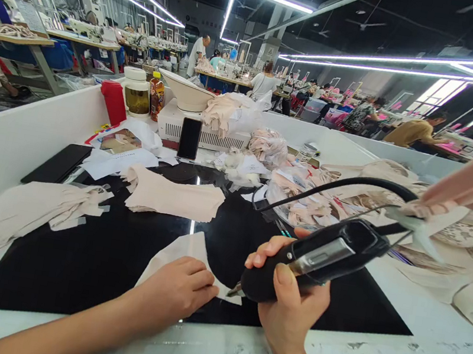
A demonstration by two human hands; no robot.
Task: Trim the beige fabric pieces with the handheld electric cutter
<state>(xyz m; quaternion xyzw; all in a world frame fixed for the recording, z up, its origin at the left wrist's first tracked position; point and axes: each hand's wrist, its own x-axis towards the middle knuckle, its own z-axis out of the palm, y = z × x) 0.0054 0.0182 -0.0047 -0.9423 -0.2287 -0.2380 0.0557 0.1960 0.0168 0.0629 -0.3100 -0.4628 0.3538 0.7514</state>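
Observation:
A pale cut fabric piece (pixel 189 250) lies on the glossy black board (pixel 114 268). My left hand (pixel 177 284) is on top of it, fingers curled together and holding its near edge against the board. My right hand (pixel 292 305) grips a black corded handheld tool (pixel 317 258) with a silver panel on its body. The tool's pointed metal tip meets the fabric's right corner, just beside my left fingertips. Beyond my left hand lies a stack of beige fabric pieces (pixel 177 196). Another beige bundle (pixel 19 214) rests at the left, partly off the board.
A phone (pixel 189 138) leans against a vented white box (pixel 168 121) at the back. A lidded jar (pixel 137 92) and a red cup (pixel 113 104) stand at back left. Fabric heaps (pixel 469 238) fill the right side. The tool's black cable (pixel 343 182) arches rightward. People sew farther off.

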